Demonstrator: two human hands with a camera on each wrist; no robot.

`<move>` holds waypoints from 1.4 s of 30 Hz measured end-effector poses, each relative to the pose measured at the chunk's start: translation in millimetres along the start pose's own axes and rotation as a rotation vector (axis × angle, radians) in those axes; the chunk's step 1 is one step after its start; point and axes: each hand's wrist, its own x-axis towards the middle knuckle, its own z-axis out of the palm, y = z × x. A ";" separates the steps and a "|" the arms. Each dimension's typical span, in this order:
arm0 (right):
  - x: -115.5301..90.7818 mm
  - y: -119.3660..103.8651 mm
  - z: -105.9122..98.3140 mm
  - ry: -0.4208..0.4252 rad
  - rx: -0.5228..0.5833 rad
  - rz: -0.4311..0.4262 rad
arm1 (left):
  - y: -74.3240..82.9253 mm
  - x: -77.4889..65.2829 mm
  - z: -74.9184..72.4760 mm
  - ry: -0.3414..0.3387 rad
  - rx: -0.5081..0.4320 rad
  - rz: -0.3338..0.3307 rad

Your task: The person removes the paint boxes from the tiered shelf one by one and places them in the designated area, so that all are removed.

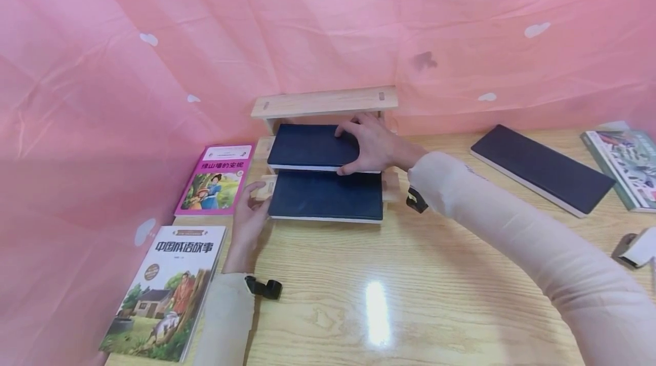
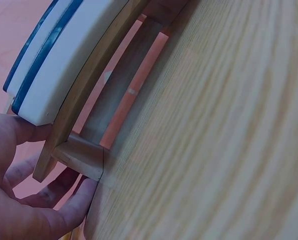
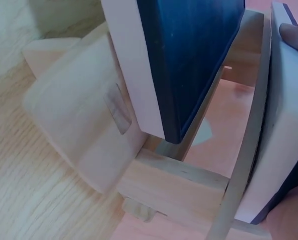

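Right sleeve [image 1: 517, 246]: pale, nearest my head camera, reaching across the wooden table [image 1: 318, 315].
Left sleeve [image 1: 224, 320]: pale, at the near edge of my view.
Wooden rack [image 1: 307, 105]: stepped, slatted, against the pink cloth [image 1: 328, 24]; top board with nothing on it that I can see.
Upper navy book [image 1: 307, 147]: lying tilted on the rack's middle step.
Lower navy book [image 1: 323, 198]: on the lowest step, just in front of the upper one.
Right hand [image 1: 371, 141]: grasping the upper navy book at its right end, thumb on the near edge, fingers toward the far edge.
Left hand [image 1: 249, 221]: gripping the rack's left end, thumb near the lower book's corner, fingers curled by the foot.
Third navy book [image 1: 541, 169]: flat on the table, right, well apart from the rack.
Patterned book [image 1: 625, 167]: just beyond it.
Pink-bordered book [image 1: 215, 180]; white storybook [image 1: 166, 292]: both lying left of the rack.
White-and-black object [image 1: 637, 247]: right edge; I cannot identify it.
Progress: partway, I judge; two navy books already on steps, the upper one not yet released. Third navy book and the three illustrated books remain off the rack.
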 end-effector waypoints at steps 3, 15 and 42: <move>-4.1 -0.4 -2.4 0.018 0.008 -0.009 | 0.3 -0.4 0.3 0.005 -0.005 -0.004; -28.6 10.9 -13.6 0.038 0.055 -0.003 | 0.0 -1.4 -2.0 0.009 0.027 0.021; -163.9 26.1 -35.2 0.227 0.079 0.070 | 0.6 -3.9 -3.4 -0.008 0.008 0.027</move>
